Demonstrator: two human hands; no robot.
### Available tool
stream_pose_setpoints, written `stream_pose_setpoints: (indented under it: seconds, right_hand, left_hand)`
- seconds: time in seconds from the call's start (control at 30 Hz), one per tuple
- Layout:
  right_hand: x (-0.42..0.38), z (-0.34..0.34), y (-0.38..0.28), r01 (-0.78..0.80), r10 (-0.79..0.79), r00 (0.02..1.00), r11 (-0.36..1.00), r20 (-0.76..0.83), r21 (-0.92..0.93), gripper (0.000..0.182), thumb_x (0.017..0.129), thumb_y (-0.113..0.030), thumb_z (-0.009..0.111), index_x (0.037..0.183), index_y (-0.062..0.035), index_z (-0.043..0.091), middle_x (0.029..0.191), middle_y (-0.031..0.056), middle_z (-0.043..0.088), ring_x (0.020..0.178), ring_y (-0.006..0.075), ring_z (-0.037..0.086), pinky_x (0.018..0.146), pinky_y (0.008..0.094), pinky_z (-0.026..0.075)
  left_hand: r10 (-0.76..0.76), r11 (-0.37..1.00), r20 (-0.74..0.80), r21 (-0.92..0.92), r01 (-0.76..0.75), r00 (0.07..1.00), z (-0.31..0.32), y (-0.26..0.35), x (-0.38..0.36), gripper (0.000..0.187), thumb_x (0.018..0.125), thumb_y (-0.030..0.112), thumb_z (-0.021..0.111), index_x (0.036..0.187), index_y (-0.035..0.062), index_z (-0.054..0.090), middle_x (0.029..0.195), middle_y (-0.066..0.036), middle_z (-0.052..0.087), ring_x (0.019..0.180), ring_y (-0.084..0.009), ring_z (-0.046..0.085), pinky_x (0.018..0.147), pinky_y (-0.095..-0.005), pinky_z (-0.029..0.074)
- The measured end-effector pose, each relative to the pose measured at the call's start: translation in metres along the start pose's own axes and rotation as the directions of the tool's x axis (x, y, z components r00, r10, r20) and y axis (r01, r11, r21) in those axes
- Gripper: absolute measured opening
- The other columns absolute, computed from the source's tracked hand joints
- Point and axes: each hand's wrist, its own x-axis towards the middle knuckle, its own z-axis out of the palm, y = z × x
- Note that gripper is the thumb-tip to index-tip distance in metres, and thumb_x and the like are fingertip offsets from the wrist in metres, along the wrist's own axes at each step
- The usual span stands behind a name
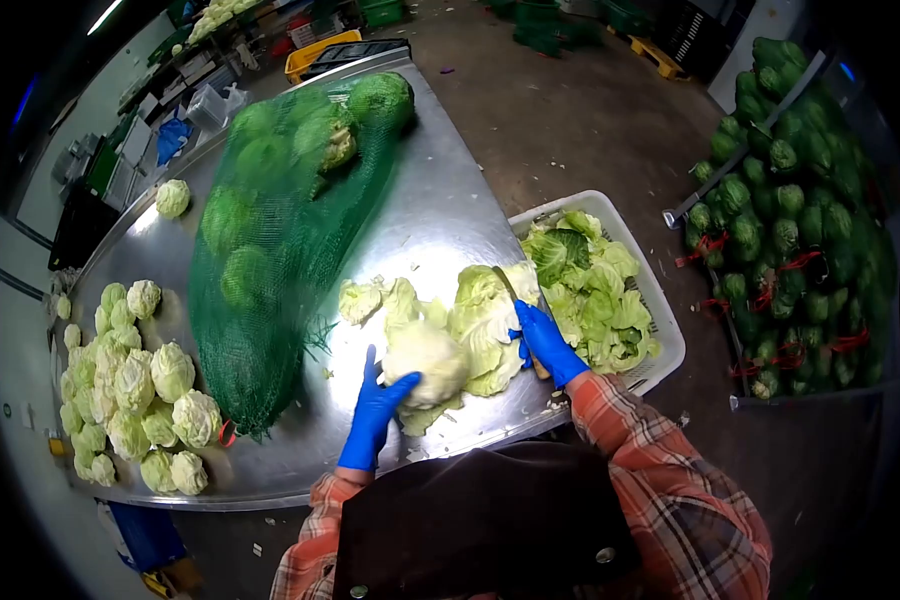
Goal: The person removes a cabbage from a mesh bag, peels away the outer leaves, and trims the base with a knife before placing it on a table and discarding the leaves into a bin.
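Observation:
A pale, trimmed cabbage (427, 362), slightly blurred, sits on the steel table in front of me. Against its left side is my left hand (373, 408) in a blue glove, thumb touching the cabbage and fingers stretched apart. My right hand (545, 345), also gloved in blue, is closed around a knife (506, 284) whose blade points up and away from me. Loose outer leaves (485, 320) lie between the cabbage and the knife. Just beyond the cabbage is a smaller light-green piece (359, 300).
A green mesh bag (280, 330) holding cabbages lies across the steel table (450, 180). Trimmed cabbages (135, 385) are heaped at the left. A white crate (670, 335) of leaves stands by the right edge. Farther right, bagged green cabbages (790, 230) are stacked against metal bars.

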Motion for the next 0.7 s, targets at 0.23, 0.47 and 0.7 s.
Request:
stream_pose_setpoints:
  seconds: [0.23, 0.47, 0.7]
  right_hand:
    - [-0.038, -0.014, -0.046, 0.234, -0.237, 0.972, 0.954, 0.008, -0.185, 0.049, 0.096, -0.044, 0.048, 0.126, -0.0057, 0.049, 0.085, 0.0083, 0.062, 0.059, 0.0139, 0.060, 0.047, 0.0259, 0.046]
    - [-0.082, 0.035, -0.075, 0.651, -0.313, 0.758, 0.395, 0.571, -0.648, 0.070, 0.096, -0.044, 0.044, 0.150, -0.0147, 0.010, 0.136, 0.0262, 0.044, 0.100, 0.0423, 0.061, 0.087, 0.0450, 0.049]
    - [-0.063, 0.060, -0.077, 0.631, -0.235, 0.776, 0.291, 0.585, -0.720, 0.064, 0.096, -0.042, 0.045, 0.147, -0.0137, 0.021, 0.128, 0.0252, 0.051, 0.089, 0.0400, 0.064, 0.075, 0.0452, 0.052]
  left_hand:
    - [0.051, 0.998, -0.073, 0.044, -0.048, 0.996, 0.010, 0.004, -0.011, 0.108, 0.067, 0.023, 0.085, 0.145, -0.0035, 0.015, 0.131, -0.020, 0.048, 0.121, -0.0282, 0.048, 0.099, -0.0361, 0.043]
    - [0.367, 0.778, -0.033, 0.558, -0.288, 0.929, 0.034, 0.001, -0.011, 0.128, 0.056, 0.038, 0.090, 0.145, -0.0064, 0.010, 0.137, -0.025, 0.037, 0.126, -0.0323, 0.042, 0.101, -0.0396, 0.040]
    - [0.380, 0.744, -0.019, 0.600, -0.294, 0.925, 0.048, 0.015, -0.022, 0.128, 0.056, 0.043, 0.089, 0.144, -0.0063, 0.011, 0.137, -0.025, 0.037, 0.126, -0.0329, 0.043, 0.102, -0.0407, 0.040]
